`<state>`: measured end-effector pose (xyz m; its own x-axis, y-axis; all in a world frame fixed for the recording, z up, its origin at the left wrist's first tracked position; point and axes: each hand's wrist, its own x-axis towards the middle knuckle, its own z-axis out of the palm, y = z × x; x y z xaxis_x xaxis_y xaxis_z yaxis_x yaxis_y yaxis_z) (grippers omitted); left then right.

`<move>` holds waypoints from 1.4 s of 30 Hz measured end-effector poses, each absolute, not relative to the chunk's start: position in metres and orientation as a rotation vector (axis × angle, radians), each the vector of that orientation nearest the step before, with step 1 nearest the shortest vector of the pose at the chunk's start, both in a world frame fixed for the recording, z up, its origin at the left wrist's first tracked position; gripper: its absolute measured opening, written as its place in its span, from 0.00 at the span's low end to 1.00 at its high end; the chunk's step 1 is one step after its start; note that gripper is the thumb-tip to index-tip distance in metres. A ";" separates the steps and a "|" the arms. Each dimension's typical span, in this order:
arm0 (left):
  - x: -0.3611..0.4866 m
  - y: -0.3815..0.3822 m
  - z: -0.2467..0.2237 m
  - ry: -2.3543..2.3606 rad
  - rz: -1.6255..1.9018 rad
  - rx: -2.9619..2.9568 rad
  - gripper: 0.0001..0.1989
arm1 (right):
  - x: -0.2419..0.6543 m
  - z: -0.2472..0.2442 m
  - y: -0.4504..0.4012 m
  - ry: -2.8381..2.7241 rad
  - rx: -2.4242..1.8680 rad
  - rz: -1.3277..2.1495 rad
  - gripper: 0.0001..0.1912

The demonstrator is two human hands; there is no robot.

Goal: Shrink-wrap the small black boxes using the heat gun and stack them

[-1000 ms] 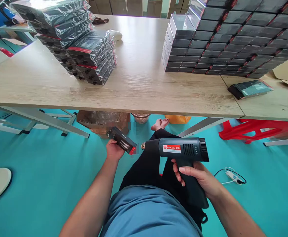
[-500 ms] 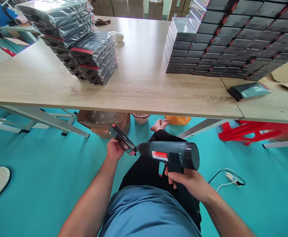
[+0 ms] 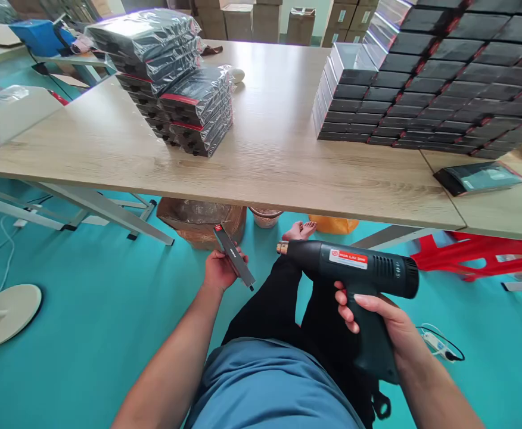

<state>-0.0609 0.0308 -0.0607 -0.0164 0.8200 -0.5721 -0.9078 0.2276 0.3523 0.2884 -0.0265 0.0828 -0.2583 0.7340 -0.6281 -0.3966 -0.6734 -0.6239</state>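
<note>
A slim dark box with a red end is gripped in my left hand, tilted with its far end up to the left. My right hand is wrapped round the handle of a dark green heat gun. Its copper-coloured nozzle points left, a short gap away from the box. Both are held in front of the table edge, over my legs. My left palm partly hides the underside of the box.
On the wooden table stand film-wrapped stacks of black boxes and a tall wall of black boxes. A single wrapped box lies at the right. Beneath are an open carton, a bin and a red plastic stool.
The heat gun has moved right, away from the box, and its nozzle has tipped up. The box has turned to show a narrower side. My head view has shifted left.
</note>
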 end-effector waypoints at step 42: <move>-0.059 0.023 -0.065 1.730 1.188 1.470 0.20 | 0.237 0.107 -0.003 -1.117 -1.341 1.881 0.21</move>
<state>-0.0589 0.0228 -0.0649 -0.2324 0.9653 0.1193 0.4581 0.0005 0.8889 0.2375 -0.0027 0.1068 -0.3369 0.8172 -0.4675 0.0195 -0.4904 -0.8713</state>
